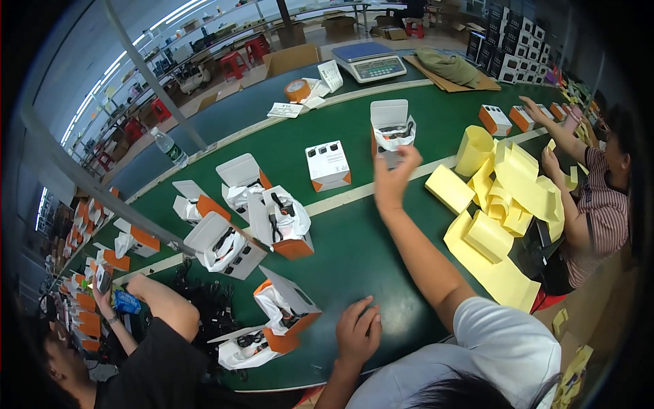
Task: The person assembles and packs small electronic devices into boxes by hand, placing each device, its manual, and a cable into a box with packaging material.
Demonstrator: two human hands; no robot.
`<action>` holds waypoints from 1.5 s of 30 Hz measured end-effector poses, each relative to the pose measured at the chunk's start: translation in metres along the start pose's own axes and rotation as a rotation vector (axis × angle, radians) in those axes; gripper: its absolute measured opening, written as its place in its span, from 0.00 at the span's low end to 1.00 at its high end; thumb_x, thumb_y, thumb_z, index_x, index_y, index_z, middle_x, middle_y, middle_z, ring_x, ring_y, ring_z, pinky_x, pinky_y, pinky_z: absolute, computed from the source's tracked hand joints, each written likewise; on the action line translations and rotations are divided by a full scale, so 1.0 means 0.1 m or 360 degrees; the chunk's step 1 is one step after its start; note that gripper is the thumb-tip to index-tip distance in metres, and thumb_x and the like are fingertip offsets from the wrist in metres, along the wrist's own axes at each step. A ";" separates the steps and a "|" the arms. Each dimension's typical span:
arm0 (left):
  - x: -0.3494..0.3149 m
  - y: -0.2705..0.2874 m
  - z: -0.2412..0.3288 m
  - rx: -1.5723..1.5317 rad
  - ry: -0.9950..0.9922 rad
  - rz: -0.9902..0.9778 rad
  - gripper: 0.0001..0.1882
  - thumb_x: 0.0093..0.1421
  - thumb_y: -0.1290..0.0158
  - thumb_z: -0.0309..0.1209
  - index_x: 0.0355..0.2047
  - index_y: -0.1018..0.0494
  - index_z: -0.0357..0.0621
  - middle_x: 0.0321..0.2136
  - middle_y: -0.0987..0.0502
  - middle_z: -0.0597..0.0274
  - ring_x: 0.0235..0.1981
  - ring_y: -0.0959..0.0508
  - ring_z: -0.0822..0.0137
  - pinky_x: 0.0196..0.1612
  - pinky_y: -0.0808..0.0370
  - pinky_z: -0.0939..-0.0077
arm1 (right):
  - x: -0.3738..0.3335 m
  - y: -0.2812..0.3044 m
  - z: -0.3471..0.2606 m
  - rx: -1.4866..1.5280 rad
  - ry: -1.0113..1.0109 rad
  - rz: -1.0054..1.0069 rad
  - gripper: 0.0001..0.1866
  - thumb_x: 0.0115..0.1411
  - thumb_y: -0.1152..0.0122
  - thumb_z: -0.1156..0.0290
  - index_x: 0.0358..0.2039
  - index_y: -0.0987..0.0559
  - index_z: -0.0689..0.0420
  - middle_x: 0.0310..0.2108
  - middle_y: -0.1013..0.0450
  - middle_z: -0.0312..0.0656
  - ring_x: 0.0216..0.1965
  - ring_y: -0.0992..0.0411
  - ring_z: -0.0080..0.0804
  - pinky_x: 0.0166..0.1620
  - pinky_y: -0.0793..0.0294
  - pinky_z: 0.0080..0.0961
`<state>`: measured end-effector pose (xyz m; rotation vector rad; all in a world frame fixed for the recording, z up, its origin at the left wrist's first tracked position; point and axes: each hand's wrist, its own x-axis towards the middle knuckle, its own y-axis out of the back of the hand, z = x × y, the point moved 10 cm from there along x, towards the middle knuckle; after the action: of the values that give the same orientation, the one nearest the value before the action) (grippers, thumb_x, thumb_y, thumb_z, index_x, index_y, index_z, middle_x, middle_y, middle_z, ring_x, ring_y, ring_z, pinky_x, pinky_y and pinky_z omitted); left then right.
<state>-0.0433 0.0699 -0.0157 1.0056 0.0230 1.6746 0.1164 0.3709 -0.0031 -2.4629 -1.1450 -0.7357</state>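
On green worktop [340, 259], open box [391, 160] faces up, flap [389, 110] rearward; right hand [392, 183] curled alongside, hold unclear; left hand [357, 332] slack, empty.

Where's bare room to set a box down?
Largest: green worktop between the left-side open boxes and right forearm, beyond the left hand. Smaller: between the white-topped closed box and the box at the right hand. Crowded: leftward, boxes and black cables; rightward, yellow sheets.

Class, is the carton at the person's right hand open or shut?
Open: the carton has its lid raised, exposing white wrapping inside.
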 end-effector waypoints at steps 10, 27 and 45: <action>0.04 -0.14 0.00 -0.0121 0.0018 0.0026 0.10 0.58 0.42 0.18 0.41 0.21 0.37 0.47 0.20 0.49 0.43 0.19 0.54 0.45 0.21 0.65 | 1.18 -0.01 1.94 -0.0591 -0.0492 -0.1067 0.55 0.33 0.22 0.64 0.67 0.34 0.44 0.51 0.22 0.42 0.55 0.24 0.48 0.62 0.31 0.42; 0.39 -0.28 0.92 0.0466 -0.0504 -0.0366 0.23 0.55 0.46 0.24 0.53 0.25 0.39 0.57 0.26 0.51 0.56 0.25 0.52 0.61 0.32 0.54 | -1.22 1.65 -0.80 0.0204 -0.0296 -0.1407 0.40 0.44 0.22 0.76 0.59 0.28 0.58 0.52 0.30 0.46 0.55 0.28 0.43 0.58 0.29 0.31; 0.18 0.37 0.78 0.0324 -0.0207 0.0456 0.13 0.65 0.47 0.31 0.46 0.24 0.37 0.52 0.24 0.48 0.55 0.26 0.52 0.61 0.33 0.55 | -1.28 2.05 -1.12 0.0134 0.0286 -0.1508 0.29 0.52 0.24 0.69 0.55 0.23 0.47 0.60 0.37 0.55 0.54 0.28 0.57 0.55 0.24 0.42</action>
<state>-0.0243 0.0345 0.0632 1.3196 -0.0393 1.8894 0.1711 0.1104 -0.0012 -1.6367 -2.2071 -1.0696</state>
